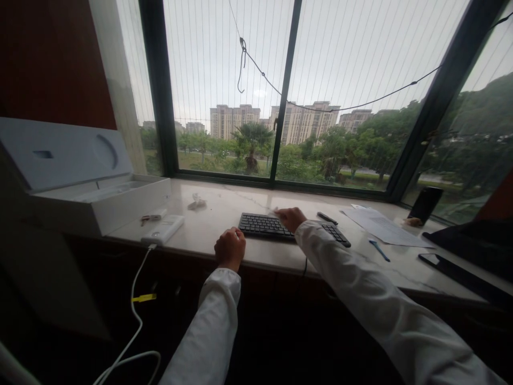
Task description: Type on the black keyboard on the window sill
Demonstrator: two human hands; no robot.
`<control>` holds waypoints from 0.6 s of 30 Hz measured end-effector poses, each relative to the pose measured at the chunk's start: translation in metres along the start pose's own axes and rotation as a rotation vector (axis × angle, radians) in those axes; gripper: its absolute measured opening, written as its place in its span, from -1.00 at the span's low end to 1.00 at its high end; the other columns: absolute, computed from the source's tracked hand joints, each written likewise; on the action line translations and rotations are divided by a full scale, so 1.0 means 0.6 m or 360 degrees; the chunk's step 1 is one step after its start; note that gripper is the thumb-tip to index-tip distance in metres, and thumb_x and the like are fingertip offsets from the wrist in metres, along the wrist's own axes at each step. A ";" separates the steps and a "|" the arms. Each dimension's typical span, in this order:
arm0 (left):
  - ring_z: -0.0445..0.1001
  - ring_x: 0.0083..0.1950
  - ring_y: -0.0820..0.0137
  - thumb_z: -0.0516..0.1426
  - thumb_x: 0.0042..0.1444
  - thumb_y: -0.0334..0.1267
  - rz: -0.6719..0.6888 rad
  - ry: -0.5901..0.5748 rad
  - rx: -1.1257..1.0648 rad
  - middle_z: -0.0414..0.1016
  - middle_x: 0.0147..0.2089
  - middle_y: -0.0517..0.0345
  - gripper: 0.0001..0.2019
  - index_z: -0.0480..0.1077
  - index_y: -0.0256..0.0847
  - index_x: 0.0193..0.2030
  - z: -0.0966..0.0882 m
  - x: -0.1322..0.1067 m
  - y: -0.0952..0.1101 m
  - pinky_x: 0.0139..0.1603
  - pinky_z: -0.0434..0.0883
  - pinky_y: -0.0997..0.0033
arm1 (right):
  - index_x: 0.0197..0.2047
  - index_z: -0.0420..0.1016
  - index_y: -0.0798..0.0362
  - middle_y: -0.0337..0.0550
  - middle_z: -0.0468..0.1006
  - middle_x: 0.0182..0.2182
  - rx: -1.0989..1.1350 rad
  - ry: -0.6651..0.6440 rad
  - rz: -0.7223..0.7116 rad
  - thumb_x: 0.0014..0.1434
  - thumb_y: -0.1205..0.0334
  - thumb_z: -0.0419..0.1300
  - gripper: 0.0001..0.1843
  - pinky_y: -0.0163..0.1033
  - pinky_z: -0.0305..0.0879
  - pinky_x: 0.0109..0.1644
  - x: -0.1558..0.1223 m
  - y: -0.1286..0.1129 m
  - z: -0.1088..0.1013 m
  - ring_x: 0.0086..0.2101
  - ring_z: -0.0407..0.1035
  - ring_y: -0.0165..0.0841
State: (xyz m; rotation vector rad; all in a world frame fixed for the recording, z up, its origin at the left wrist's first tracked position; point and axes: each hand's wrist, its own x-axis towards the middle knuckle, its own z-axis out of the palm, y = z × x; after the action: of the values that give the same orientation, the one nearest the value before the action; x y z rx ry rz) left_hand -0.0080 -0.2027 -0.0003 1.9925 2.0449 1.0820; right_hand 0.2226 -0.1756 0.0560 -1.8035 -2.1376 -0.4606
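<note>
A black keyboard [262, 225] lies on the pale marble-patterned counter below the window. Held over its top edge, my right hand [292, 218] is closed, with a small white scrap that looks like a tissue [276, 210] showing past the fingers. The right sleeve hides part of the keys. At the keyboard's front left corner, my left hand [230, 248] is curled into a fist. Its fingertips are hidden, and I cannot tell whether it grips the keyboard's edge.
An open white box [132, 200] stands left, near a white power adapter [163, 230] with a cable [138, 315]. A crumpled clear-white piece [197, 201] lies behind. Rightward are a black pen [327, 217], paper sheets [382, 225], a blue pen [379, 250], and an upright phone [427, 204].
</note>
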 end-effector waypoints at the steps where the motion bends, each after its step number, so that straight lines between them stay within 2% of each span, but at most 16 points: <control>1: 0.45 -0.25 0.24 -0.06 0.15 -0.21 0.0023 -0.0002 -0.0002 0.50 -0.19 0.03 -0.71 0.48 -0.05 -0.17 0.001 0.001 0.000 -0.27 0.28 0.33 | 0.02 0.47 -0.04 -0.15 0.56 -0.13 0.0028 -0.0040 -0.0069 0.24 0.23 -0.08 -0.61 -0.29 0.25 0.00 0.022 -0.037 0.011 -0.11 0.43 -0.36; 3: 0.45 -0.24 0.26 -0.05 0.14 -0.22 0.0048 -0.0021 0.0005 0.48 -0.13 0.03 -0.70 0.48 -0.03 -0.12 0.002 0.002 -0.001 -0.26 0.28 0.34 | 0.09 0.40 -0.02 -0.08 0.53 -0.08 0.0025 -0.0146 -0.0165 0.26 0.24 -0.11 -0.58 -0.27 0.24 0.01 0.060 -0.102 0.035 -0.08 0.40 -0.33; 5: 0.45 -0.25 0.26 -0.05 0.14 -0.20 0.0047 -0.0047 0.0021 0.47 -0.13 0.01 -0.69 0.49 -0.03 -0.12 0.004 0.003 -0.001 -0.25 0.28 0.33 | 0.13 0.36 -0.04 -0.06 0.52 -0.06 0.0034 -0.0198 -0.0202 0.25 0.25 -0.09 -0.58 -0.25 0.24 0.00 0.090 -0.149 0.059 -0.06 0.38 -0.31; 7: 0.45 -0.24 0.25 -0.04 0.14 -0.18 0.0056 -0.0056 0.0034 0.47 -0.14 0.01 -0.69 0.50 -0.03 -0.13 0.006 0.004 -0.002 -0.25 0.28 0.32 | 0.06 0.43 -0.02 -0.03 0.52 -0.08 0.0028 -0.0275 -0.0226 0.24 0.25 -0.05 -0.62 -0.23 0.26 -0.03 0.110 -0.175 0.081 -0.08 0.39 -0.29; 9: 0.45 -0.23 0.23 -0.04 0.13 -0.19 0.0068 -0.0049 0.0040 0.47 -0.14 0.00 -0.69 0.50 -0.02 -0.13 0.007 0.004 -0.003 -0.25 0.29 0.31 | -0.06 0.50 0.05 0.03 0.53 -0.12 0.0006 -0.0360 -0.0221 0.20 0.28 0.00 -0.67 -0.22 0.28 -0.07 0.121 -0.182 0.099 -0.11 0.41 -0.26; 11: 0.45 -0.22 0.21 -0.04 0.13 -0.19 0.0071 -0.0043 0.0042 0.47 -0.13 -0.01 -0.69 0.50 -0.03 -0.12 0.009 0.004 -0.004 -0.24 0.30 0.29 | -0.11 0.53 0.10 0.07 0.53 -0.15 -0.0026 -0.0418 -0.0170 0.17 0.32 0.01 -0.69 -0.21 0.29 -0.10 0.123 -0.170 0.109 -0.13 0.42 -0.24; 13: 0.45 -0.22 0.21 -0.03 0.13 -0.18 0.0068 -0.0035 0.0043 0.47 -0.12 -0.01 -0.69 0.50 -0.03 -0.11 0.010 0.003 -0.005 -0.23 0.30 0.28 | -0.09 0.52 0.10 0.07 0.53 -0.15 -0.0063 -0.0449 -0.0075 0.18 0.33 -0.01 -0.67 -0.21 0.30 -0.12 0.116 -0.142 0.113 -0.14 0.42 -0.24; 15: 0.45 -0.22 0.20 -0.03 0.13 -0.18 0.0067 -0.0028 0.0046 0.47 -0.11 0.01 -0.69 0.49 0.00 -0.10 0.011 0.003 -0.006 -0.23 0.31 0.26 | -0.06 0.51 0.07 0.06 0.52 -0.14 -0.0107 -0.0480 0.0049 0.19 0.33 -0.03 -0.65 -0.21 0.29 -0.11 0.101 -0.098 0.110 -0.14 0.42 -0.24; 18: 0.46 -0.22 0.19 -0.04 0.13 -0.18 0.0069 -0.0021 0.0053 0.48 -0.11 0.03 -0.68 0.48 0.04 -0.09 0.014 0.003 -0.007 -0.23 0.32 0.24 | -0.03 0.50 0.03 0.07 0.51 -0.12 -0.0183 -0.0538 0.0254 0.17 0.32 0.01 -0.64 -0.20 0.27 -0.07 0.059 -0.008 0.093 -0.12 0.40 -0.22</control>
State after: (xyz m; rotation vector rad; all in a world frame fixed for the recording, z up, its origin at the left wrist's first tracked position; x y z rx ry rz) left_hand -0.0073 -0.1970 -0.0079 2.0630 2.0357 1.0467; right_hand 0.2108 -0.1206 0.0206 -2.2331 -2.1896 -0.2587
